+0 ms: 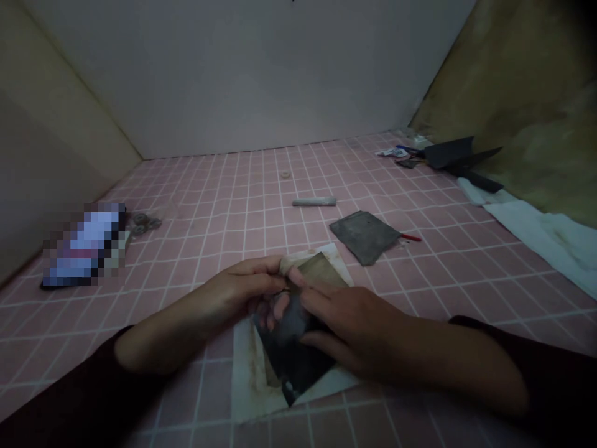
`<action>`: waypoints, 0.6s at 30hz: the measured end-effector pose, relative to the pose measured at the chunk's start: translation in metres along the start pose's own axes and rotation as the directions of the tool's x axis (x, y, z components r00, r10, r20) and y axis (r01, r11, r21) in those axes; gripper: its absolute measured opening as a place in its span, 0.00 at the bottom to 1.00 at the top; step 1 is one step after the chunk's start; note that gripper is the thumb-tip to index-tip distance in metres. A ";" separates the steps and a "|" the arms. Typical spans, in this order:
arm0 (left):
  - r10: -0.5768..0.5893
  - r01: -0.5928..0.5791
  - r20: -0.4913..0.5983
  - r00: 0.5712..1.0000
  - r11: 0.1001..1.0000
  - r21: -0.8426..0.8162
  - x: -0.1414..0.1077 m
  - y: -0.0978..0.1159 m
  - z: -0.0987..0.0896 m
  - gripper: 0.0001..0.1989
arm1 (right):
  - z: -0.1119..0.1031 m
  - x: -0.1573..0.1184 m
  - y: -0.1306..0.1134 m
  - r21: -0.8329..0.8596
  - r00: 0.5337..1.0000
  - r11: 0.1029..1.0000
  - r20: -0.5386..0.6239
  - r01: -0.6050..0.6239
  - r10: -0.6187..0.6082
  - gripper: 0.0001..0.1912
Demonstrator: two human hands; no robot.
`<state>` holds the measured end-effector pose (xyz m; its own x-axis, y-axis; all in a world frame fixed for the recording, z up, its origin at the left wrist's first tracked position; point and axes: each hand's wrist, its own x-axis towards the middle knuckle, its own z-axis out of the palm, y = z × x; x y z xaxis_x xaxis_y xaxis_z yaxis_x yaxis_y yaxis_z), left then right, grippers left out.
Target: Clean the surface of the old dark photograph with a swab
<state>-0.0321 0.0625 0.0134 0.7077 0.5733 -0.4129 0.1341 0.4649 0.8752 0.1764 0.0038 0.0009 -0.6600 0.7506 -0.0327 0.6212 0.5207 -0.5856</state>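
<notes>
Seemingly, fine fingertip work is in hand: the left hand (249,286) pinches a small, blurred yellowish piece (288,290); whether the right hand (347,317) also grips it, I cannot tell. Below, toward the near edge of the pink gridded worktop (186,410), 1 black square sheet (293,361) overlies stained white paper (245,401). Steadiness seems called for next.
</notes>
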 end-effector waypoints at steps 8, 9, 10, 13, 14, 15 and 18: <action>0.044 -0.038 0.028 0.999 0.982 -0.184 -0.003 0.000 0.005 0.08 | 0.001 0.000 -0.001 -0.024 1.000 1.000 0.006 -0.012 0.013 0.24; 0.046 -0.037 0.041 0.998 0.979 -0.201 -0.003 0.000 0.006 0.08 | 0.001 0.000 -0.001 -0.019 1.000 0.999 0.017 -0.025 0.026 0.25; 0.048 -0.036 0.051 0.998 0.976 -0.215 -0.002 0.000 0.005 0.08 | 0.001 0.000 -0.002 -0.014 0.999 0.999 0.022 -0.032 0.032 0.25; 0.066 -0.053 0.053 0.996 0.976 -0.213 -0.002 -0.001 0.004 0.08 | 0.000 0.000 -0.002 0.006 1.000 1.000 0.008 -0.014 0.014 0.24; 0.069 -0.058 0.051 0.996 0.980 -0.189 -0.001 -0.001 0.004 0.08 | 0.000 0.000 -0.002 0.013 1.000 1.000 -0.001 -0.005 0.005 0.24; 0.073 -0.064 0.056 0.996 0.985 -0.158 -0.001 -0.002 0.004 0.08 | 0.000 0.000 -0.001 0.025 1.000 1.000 -0.014 0.003 -0.003 0.23; 0.119 -0.108 0.112 0.987 0.989 -0.101 -0.001 -0.004 0.006 0.11 | 0.001 0.001 0.001 0.102 0.998 0.994 -0.065 0.035 -0.028 0.13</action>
<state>-0.0294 0.0564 0.0121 0.7920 0.5451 -0.2748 -0.0139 0.4662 0.8846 0.1764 0.0045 -0.0008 -0.6485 0.7604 0.0361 0.5515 0.5019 -0.6663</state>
